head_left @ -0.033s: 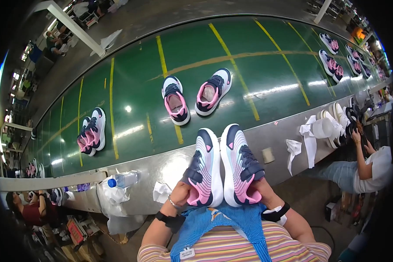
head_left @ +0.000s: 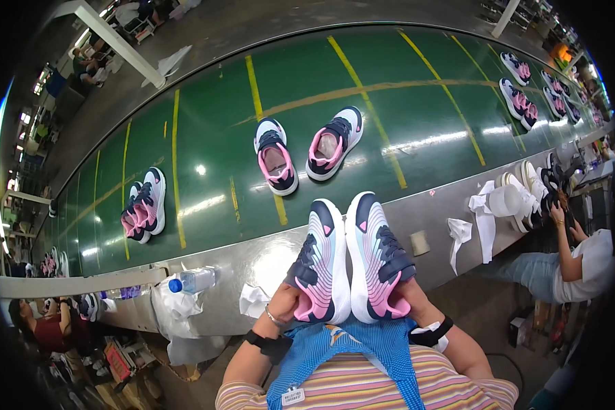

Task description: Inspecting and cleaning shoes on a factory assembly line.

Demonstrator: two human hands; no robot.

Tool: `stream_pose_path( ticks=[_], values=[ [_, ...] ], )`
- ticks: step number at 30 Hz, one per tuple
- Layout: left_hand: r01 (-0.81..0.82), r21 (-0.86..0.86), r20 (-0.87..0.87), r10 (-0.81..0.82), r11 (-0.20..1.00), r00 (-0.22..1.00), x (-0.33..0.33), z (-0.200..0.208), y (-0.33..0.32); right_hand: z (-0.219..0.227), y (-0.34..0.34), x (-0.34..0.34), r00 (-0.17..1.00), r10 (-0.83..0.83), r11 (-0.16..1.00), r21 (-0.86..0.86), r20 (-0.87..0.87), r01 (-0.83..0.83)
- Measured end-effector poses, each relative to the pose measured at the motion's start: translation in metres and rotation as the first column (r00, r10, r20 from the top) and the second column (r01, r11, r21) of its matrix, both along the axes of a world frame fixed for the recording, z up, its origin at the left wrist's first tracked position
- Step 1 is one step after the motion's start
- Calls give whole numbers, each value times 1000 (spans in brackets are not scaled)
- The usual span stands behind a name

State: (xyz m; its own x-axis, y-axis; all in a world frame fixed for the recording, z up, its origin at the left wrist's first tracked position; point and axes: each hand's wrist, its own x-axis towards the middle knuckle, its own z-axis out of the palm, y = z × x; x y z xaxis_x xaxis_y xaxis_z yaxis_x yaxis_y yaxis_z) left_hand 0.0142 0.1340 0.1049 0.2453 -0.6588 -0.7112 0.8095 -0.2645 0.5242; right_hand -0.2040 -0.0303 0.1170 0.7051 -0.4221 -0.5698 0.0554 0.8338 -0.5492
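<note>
Two sneakers are held upright side by side in front of my apron, toes up and soles facing each other. My left hand (head_left: 285,301) grips the left sneaker (head_left: 319,260) at its heel and collar; my right hand (head_left: 411,298) does likewise with the right sneaker (head_left: 374,253). Both are white with pink and blue stripes, navy toes and straps, and pink linings. The fingers are partly hidden by the shoes. Beyond them, on the green conveyor belt (head_left: 212,157), lie two matching sneakers, one on the left (head_left: 275,158) and one on the right (head_left: 333,145).
More sneakers (head_left: 145,205) lie on the belt's left, with others (head_left: 517,102) far right. Along the metal ledge (head_left: 307,273) are a water bottle (head_left: 193,281), crumpled paper (head_left: 253,301), a tape roll (head_left: 419,243) and white shoes (head_left: 526,184). A co-worker (head_left: 588,260) works at right.
</note>
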Motion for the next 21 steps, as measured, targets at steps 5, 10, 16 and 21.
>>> stream_pose_path(
  ticks=[5, 10, 16, 21],
  values=[
    [-54, -44, -138, 47, 998, 989, 1, -5, -4, -2, -7, 4, 999, 4, 1000, 11, 48, -5],
    [-56, -68, -193, 42, 996, 980, -4, -26, 8, -3, -8, 4, 1000, 20, 1000, 15, 19, -21],
    [-130, -85, -206, 110, 988, 972, -10, -30, 10, -9, -7, 3, 995, 80, 997, -17, 64, -79],
    [-48, -120, 83, 58, 992, 995, -12, -21, 7, -19, -7, 4, 997, 62, 997, 41, 35, -64]
  ],
)
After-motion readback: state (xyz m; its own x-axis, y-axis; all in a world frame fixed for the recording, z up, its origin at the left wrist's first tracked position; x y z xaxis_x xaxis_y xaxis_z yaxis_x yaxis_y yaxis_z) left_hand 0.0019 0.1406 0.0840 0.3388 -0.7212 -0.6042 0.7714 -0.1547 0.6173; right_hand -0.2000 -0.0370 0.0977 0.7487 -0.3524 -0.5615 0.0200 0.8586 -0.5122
